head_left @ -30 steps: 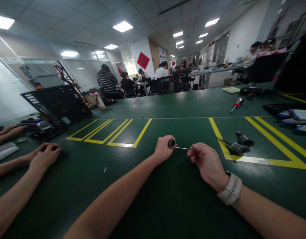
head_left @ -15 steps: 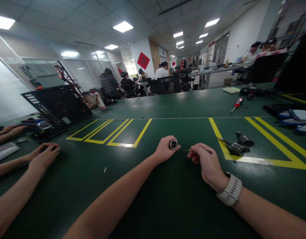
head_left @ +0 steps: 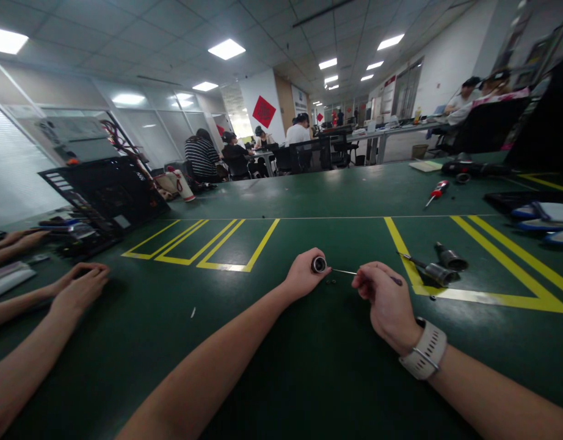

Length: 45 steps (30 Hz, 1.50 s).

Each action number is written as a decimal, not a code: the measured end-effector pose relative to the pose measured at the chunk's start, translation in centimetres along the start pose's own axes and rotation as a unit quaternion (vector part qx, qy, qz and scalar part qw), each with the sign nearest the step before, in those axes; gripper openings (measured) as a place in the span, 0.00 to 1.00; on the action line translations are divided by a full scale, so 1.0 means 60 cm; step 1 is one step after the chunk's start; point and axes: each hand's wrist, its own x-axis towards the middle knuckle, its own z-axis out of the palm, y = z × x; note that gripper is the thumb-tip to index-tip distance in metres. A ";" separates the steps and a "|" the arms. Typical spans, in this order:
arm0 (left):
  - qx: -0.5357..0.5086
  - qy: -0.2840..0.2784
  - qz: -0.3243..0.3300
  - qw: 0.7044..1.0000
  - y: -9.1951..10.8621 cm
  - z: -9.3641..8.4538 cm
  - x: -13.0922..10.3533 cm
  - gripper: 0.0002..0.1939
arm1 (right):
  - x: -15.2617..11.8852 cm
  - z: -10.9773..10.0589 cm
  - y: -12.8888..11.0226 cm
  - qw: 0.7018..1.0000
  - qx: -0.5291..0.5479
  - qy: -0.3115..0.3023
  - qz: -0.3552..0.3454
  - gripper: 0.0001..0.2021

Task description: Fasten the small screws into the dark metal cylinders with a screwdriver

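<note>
My left hand (head_left: pixel 305 273) is wrapped round a dark cylindrical part (head_left: pixel 319 264), its ringed open end facing me. Closed fingers of my right hand (head_left: pixel 377 290) hold a thin screwdriver (head_left: pixel 344 271); its dark handle end sticks out past the hand and its shaft points left. The shaft's tip is close to the cylindrical part, but whether they touch I cannot tell. Tiny dark pieces (head_left: pixel 331 282) lie on the green table (head_left: pixel 272 366) just below the shaft. Two metal-and-black parts (head_left: pixel 439 273) rest to the right, by the yellow tape.
A red-handled screwdriver (head_left: pixel 437 192) lies at the back right, near a black tool (head_left: pixel 469 169). Blue-and-white objects (head_left: pixel 544 219) are at the right edge. Another person's hands (head_left: pixel 82 287) rest at the left, near a black panel (head_left: pixel 112 192). People sit farther back.
My right hand has moved slightly right with the screwdriver, and more of its shaft shows. The tiny dark pieces below it are now plainer to see. My left hand has barely moved.
</note>
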 end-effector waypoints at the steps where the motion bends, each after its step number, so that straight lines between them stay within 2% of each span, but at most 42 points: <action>1: -0.003 0.013 -0.010 1.000 -0.001 0.000 0.000 0.10 | -0.001 0.001 -0.001 1.000 0.007 -0.005 -0.005 0.07; 4: 0.001 0.037 -0.019 0.999 -0.002 0.000 0.000 0.12 | -0.006 0.001 -0.002 0.999 0.028 -0.041 -0.022 0.06; 7: 0.005 0.020 0.001 1.000 -0.002 -0.001 0.001 0.10 | -0.010 -0.001 0.000 0.995 0.018 -0.084 -0.049 0.07; 12: 0.041 -0.010 0.039 0.998 0.004 -0.002 0.000 0.05 | -0.016 -0.002 0.002 0.977 -0.124 -0.138 -0.105 0.09; 16: 0.092 -0.012 0.049 0.994 0.008 -0.002 0.000 0.03 | -0.026 0.005 -0.003 0.959 -0.210 -0.134 -0.137 0.09; 21: 0.143 -0.026 0.069 0.987 0.014 -0.003 -0.003 0.02 | -0.034 0.014 -0.007 0.941 -0.257 -0.139 -0.170 0.06; 24: 0.174 -0.027 0.085 0.981 0.016 -0.004 -0.004 0.03 | -0.025 0.011 -0.007 0.946 -0.253 -0.141 -0.149 0.08; 27: 0.161 -0.024 0.095 0.982 0.015 -0.005 -0.004 0.02 | -0.010 0.004 -0.007 0.971 -0.161 -0.156 -0.084 0.10; 31: 0.076 -0.009 0.087 0.993 0.008 -0.007 -0.002 0.04 | 0.004 -0.001 -0.008 0.988 -0.016 -0.151 0.014 0.08; 36: -0.050 -0.009 0.084 0.995 0.003 -0.008 0.000 0.06 | 0.004 0.002 -0.005 0.985 0.036 -0.159 0.058 0.07; 40: -0.029 0.014 0.088 0.996 0.003 -0.006 0.001 0.06 | -0.003 0.003 -0.001 0.987 -0.011 -0.160 0.011 0.07; 45: 0.120 0.032 0.085 0.989 0.008 -0.004 -0.002 0.02 | -0.019 0.004 0.003 0.958 -0.204 -0.168 -0.113 0.09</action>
